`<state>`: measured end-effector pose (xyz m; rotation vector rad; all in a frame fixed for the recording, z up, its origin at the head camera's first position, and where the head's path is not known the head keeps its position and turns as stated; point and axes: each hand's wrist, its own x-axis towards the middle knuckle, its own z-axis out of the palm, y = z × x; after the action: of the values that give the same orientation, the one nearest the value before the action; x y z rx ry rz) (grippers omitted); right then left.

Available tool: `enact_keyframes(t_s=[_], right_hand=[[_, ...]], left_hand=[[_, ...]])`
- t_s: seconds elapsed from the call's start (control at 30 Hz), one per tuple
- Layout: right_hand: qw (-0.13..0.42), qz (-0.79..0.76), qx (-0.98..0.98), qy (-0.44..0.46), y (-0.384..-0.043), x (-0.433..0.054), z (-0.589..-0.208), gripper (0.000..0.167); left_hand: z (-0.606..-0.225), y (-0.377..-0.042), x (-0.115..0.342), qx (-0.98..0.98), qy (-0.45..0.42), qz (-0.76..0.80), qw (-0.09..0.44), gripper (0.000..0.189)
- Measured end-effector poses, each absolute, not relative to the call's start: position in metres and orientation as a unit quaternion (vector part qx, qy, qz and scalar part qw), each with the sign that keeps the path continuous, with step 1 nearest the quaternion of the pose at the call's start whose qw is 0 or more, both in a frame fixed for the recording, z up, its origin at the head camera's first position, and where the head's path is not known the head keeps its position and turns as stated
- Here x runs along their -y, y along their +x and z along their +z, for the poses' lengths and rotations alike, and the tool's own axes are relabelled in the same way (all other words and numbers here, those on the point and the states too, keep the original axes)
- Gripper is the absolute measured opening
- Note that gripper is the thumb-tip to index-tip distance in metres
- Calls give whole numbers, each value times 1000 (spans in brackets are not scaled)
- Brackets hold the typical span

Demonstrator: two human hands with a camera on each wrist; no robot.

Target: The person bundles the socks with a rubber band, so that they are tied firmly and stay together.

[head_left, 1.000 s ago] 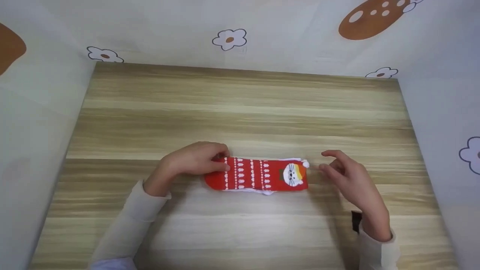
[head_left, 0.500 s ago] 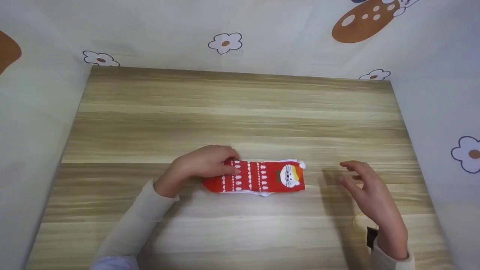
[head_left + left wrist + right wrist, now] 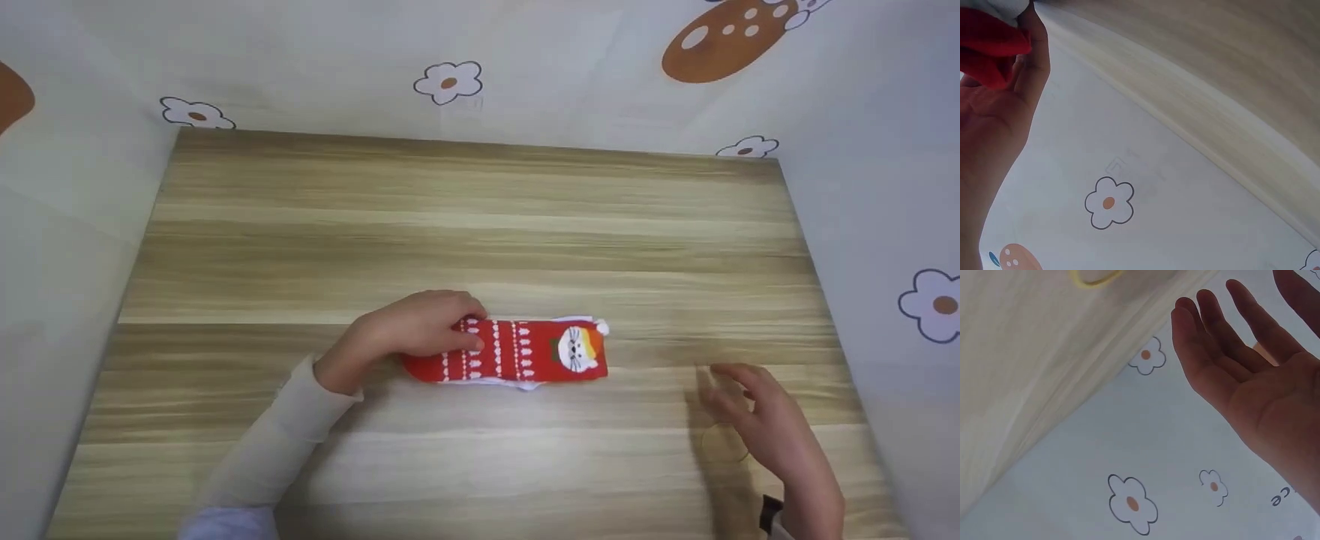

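Note:
A red sock [image 3: 540, 352] lies flat on the table, toe to the left. White rows of hearts and trees cross it, with a cat face in an orange hat near the cuff. White fabric [image 3: 529, 387] peeks out beneath. My left hand [image 3: 420, 324] grips the toe part, thumb on top and fingers round the far side; the left wrist view shows bunched red cloth [image 3: 991, 42] in that hand. My right hand [image 3: 776, 427] is above the table at the right, fingers loosely bent and holding nothing. Beside it lies a thin yellow rubber band [image 3: 1095, 283].
The wood-grain table [image 3: 450, 217] is walled on the far, left and right sides by pale sheets [image 3: 315, 67] printed with flowers. A dark strap [image 3: 770, 514] shows at my right wrist.
My right hand has moved away from the sock's cuff, rightward and nearer to me, beside the rubber band. My left hand has shifted slightly right along the sock.

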<state>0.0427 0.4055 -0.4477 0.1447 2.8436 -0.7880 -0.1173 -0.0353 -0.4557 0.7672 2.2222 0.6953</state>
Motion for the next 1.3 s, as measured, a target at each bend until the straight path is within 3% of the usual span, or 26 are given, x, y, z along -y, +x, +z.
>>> enact_keyframes(t_s=[0.3, 0.8, 1.3], right_hand=[[145, -247, -954, 89, 63, -431, -455, 42], [93, -211, -967, 110, 81, -438, -465, 5], [117, -191, -968, 117, 84, -435, -467, 12]], left_hand=[[-453, -117, 31, -855, 293, 264, 335, 48], [-455, -117, 21, -853, 296, 275, 329, 60], [-458, -119, -5, -848, 309, 261, 343, 63]])
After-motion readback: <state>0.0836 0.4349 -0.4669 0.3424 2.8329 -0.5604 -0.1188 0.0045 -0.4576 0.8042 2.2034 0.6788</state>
